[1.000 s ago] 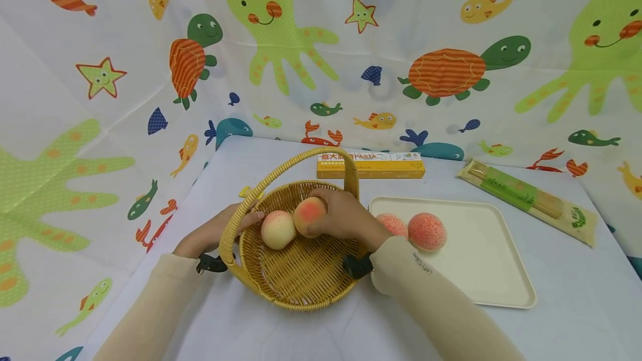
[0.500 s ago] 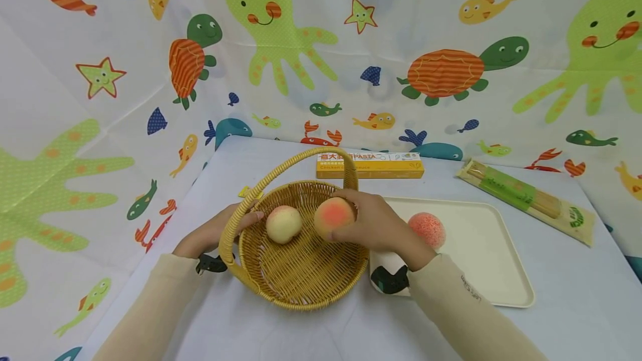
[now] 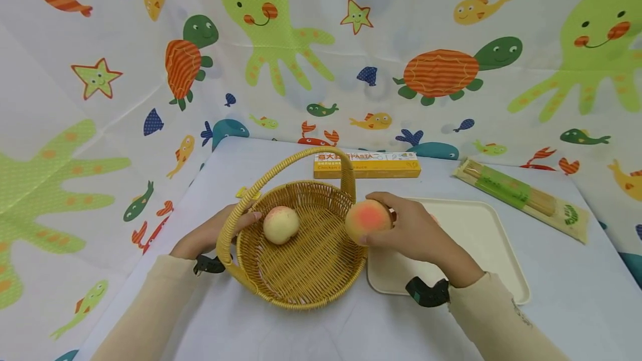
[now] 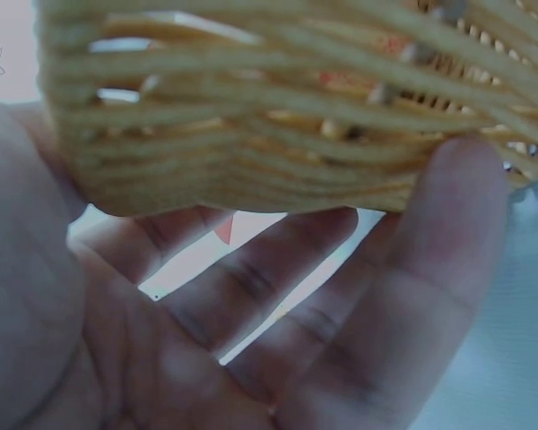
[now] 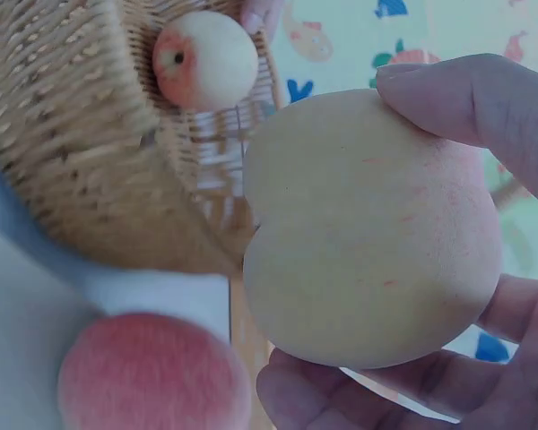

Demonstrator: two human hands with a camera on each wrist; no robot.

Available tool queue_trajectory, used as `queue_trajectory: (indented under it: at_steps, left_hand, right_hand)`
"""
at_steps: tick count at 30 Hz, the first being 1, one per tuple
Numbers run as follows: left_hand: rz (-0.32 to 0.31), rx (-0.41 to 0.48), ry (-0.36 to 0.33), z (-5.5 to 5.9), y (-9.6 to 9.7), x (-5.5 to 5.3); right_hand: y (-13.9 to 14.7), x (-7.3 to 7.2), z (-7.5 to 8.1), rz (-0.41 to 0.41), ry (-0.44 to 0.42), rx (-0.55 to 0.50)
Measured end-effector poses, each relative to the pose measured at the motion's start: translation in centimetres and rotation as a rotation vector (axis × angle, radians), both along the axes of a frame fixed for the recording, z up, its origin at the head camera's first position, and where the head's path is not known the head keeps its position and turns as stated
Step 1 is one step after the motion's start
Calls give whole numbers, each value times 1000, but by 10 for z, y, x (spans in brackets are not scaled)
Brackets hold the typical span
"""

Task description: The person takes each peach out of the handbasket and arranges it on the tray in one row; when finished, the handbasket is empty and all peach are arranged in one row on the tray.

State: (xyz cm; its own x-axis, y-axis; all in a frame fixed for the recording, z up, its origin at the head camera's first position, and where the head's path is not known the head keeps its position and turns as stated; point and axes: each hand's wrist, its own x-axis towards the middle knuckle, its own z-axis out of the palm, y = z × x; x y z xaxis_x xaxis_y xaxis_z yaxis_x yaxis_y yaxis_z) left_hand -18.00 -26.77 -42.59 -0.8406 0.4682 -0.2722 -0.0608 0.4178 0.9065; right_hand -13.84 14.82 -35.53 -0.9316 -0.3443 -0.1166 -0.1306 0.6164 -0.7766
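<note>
My right hand (image 3: 413, 233) holds a pale yellow peach with a red blush (image 3: 368, 220) just above the basket's right rim, beside the tray. In the right wrist view thumb and fingers grip this peach (image 5: 368, 233) from opposite sides. My left hand (image 3: 215, 233) holds the left rim of the wicker basket (image 3: 306, 272), thumb over the rim; the left wrist view shows its fingers against the weave (image 4: 251, 152). Another pale peach (image 3: 281, 225) lies inside the basket, near my left thumb. A reddish-pink peach (image 5: 152, 376) shows beyond the held one; in the head view my right hand mostly hides the tray's peaches.
A cream tray (image 3: 481, 238) lies right of the basket. Behind them stands a yellow and white pasta box (image 3: 368, 169). A packet of dry noodles (image 3: 521, 199) lies at the back right. The basket's tall handle (image 3: 281, 174) arches over it. A printed cloth hangs behind the table.
My right hand has carried the peach rightward, from beside the other pale peach in the basket to over the right rim. My left hand stays on the basket.
</note>
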Motion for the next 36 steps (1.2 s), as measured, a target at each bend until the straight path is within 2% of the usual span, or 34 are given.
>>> queue_trajectory:
  at_steps: [15, 21, 36]
  left_hand:
    - [7, -21, 13, -2, -1, 0]
    - [6, -19, 16, -3, -1, -1]
    - [13, -16, 5, 0, -1, 1]
  right_hand:
    - [61, 8, 6, -140, 5, 103]
    - [82, 8, 3, -181, 13, 125]
    - [128, 2, -12, -294, -48, 157]
